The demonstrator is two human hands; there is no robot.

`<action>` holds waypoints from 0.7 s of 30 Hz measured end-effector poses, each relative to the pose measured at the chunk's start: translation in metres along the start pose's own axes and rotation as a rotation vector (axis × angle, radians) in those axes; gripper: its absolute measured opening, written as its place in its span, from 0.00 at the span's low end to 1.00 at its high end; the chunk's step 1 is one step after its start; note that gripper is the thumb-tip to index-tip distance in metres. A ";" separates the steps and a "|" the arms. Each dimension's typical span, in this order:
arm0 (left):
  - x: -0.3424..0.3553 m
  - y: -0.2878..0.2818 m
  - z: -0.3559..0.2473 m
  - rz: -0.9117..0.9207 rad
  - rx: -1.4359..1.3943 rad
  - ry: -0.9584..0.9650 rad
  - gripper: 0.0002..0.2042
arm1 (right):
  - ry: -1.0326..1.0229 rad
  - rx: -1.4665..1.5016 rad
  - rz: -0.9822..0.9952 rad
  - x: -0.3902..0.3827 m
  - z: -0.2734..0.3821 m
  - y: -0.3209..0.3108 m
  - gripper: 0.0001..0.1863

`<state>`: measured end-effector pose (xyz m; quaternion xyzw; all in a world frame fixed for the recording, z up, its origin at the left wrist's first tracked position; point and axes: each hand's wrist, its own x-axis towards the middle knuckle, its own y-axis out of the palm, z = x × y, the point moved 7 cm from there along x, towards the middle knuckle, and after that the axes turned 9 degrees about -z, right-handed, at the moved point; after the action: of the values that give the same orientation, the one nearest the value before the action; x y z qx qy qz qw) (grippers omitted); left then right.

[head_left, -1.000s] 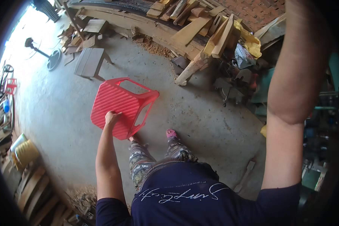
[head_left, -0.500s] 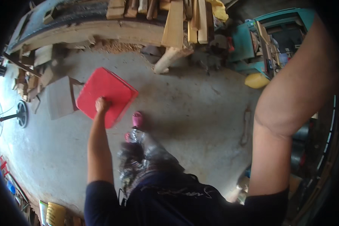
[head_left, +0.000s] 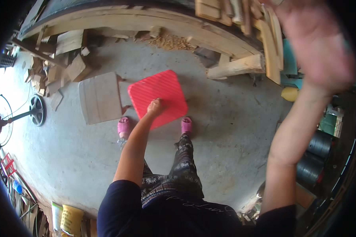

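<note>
My left hand [head_left: 155, 106] is closed at the middle of the square top of a red plastic stool [head_left: 172, 85], its fingers gripping there. The ribbed top faces me, tilted a little, just ahead of my feet. Whether the legs touch the floor is hidden. My right hand [head_left: 318, 49] is raised close to the camera at the upper right, blurred, its palm showing and nothing seen in it. The fingers run toward the dark picture rim. Left of the red stool stands a low wooden stool [head_left: 100, 98] with a greyish square top.
A long timber bench [head_left: 118, 19] runs across the far side, with wood pieces [head_left: 271, 51] stacked on it and shavings [head_left: 172, 43] below. Wood offcuts [head_left: 77, 69] and a pedestal fan [head_left: 17, 114] are at left. Dark cylinders [head_left: 318, 144] stand at right, a yellow bucket [head_left: 72, 219] near left.
The red stool has come round in front of me, its top now squarer to my view. My feet stand farther apart. My right hand has come into view at the upper right.
</note>
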<state>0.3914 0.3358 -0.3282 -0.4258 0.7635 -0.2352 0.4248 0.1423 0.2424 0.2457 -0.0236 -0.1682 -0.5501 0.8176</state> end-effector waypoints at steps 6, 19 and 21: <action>-0.024 -0.065 0.114 -0.374 -0.693 -0.334 0.21 | 0.761 -0.079 -0.823 -0.111 -0.234 0.036 0.28; 0.045 -0.146 0.450 -0.010 -0.977 -0.653 0.43 | 1.190 -0.351 -0.771 -0.142 -0.736 0.212 0.60; 0.054 -0.141 0.437 0.052 -1.040 -0.683 0.41 | 1.140 -0.120 -0.754 -0.139 -0.758 0.212 0.58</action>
<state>0.8108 0.2161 -0.4814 -0.6095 0.6092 0.3274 0.3875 0.4763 0.2801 -0.4794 0.2845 0.3223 -0.7321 0.5284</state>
